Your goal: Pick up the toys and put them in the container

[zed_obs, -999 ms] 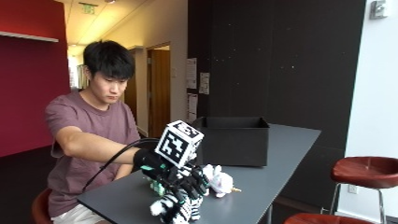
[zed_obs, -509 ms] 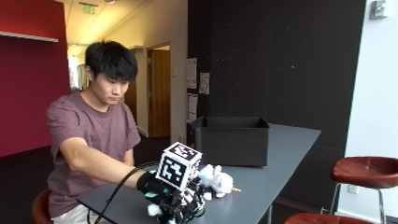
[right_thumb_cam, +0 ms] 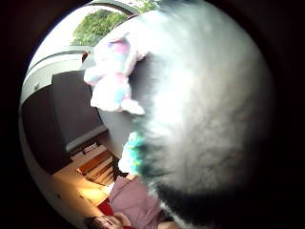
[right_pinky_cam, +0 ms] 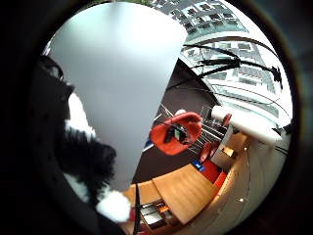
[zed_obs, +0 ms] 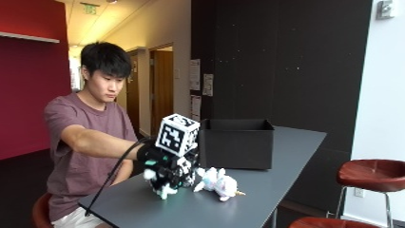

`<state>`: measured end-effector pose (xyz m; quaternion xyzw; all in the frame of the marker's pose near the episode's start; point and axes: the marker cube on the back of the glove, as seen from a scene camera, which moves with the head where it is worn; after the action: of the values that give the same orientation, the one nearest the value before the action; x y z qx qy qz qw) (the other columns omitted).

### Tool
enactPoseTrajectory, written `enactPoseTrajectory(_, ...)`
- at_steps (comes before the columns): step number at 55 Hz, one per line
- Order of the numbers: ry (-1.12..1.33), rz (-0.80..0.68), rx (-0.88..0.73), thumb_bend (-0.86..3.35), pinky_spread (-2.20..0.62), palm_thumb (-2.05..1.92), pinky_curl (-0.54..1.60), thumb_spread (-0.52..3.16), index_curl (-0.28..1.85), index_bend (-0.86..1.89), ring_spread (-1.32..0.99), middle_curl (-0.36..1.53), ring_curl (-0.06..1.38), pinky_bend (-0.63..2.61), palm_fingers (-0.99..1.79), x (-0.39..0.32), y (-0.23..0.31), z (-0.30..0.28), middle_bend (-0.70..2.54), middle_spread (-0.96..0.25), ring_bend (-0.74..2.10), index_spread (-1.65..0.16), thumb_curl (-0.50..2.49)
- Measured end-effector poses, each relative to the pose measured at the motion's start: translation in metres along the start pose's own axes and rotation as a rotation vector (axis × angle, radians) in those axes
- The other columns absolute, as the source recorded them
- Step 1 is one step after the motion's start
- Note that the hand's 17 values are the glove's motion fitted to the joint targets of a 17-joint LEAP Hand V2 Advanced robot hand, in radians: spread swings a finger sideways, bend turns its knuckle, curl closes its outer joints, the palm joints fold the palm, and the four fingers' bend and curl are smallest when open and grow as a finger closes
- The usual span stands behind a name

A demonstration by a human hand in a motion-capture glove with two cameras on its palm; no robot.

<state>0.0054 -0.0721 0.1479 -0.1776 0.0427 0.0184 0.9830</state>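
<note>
Outside view: the gloved right hand [zed_obs: 166,164] has its fingers curled around a black-and-white plush toy [zed_obs: 168,183], lifted just above the dark table [zed_obs: 265,180]. Just beside those fingers lies a white unicorn plush [zed_obs: 218,182]; behind it stands the black container [zed_obs: 237,142], open-topped.

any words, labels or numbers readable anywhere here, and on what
None can be read.
Papers on the wall behind the black box: print too small to read.
Sign on the ceiling: blurred, unreadable.
Black-and-white toy in the gloved right hand and pastel toy on the table: no text shows.
</note>
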Motion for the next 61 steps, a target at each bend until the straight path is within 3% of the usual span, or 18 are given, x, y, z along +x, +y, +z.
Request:
enactPoseTrajectory(15,0.005,-0.070,0.157,0.18,-0.39,0.74,0.40,0.46,0.66,0.88,-0.42,0.72,0.61,0.59,1.07,-0.046,0.064,-0.107,1.03,-0.24,1.10,-0.28,0.83)
enactPoseTrajectory(38,0.153,-0.093,0.252,0.17,-0.39,0.72,0.43,0.25,0.83,0.87,-0.41,0.78,0.66,0.64,1.01,-0.129,0.124,-0.186,1.06,-0.20,1.14,-0.26,0.99)
enactPoseTrajectory(44,0.053,-0.357,0.249,0.16,-0.39,0.72,0.43,0.23,0.86,0.86,-0.40,0.79,0.67,0.65,1.00,-0.191,0.145,-0.213,1.06,-0.20,1.15,-0.26,1.03)
enactPoseTrajectory(54,0.077,-0.282,0.284,0.16,-0.39,0.71,0.44,0.19,0.92,0.83,-0.40,0.80,0.68,0.66,1.00,-0.303,0.137,-0.244,1.07,-0.20,1.15,-0.26,1.08)
enactPoseTrajectory(61,0.067,-0.426,0.275,0.15,-0.39,0.71,0.44,0.18,0.95,0.81,-0.40,0.81,0.68,0.66,1.00,-0.391,0.129,-0.247,1.06,-0.20,1.15,-0.26,1.12)
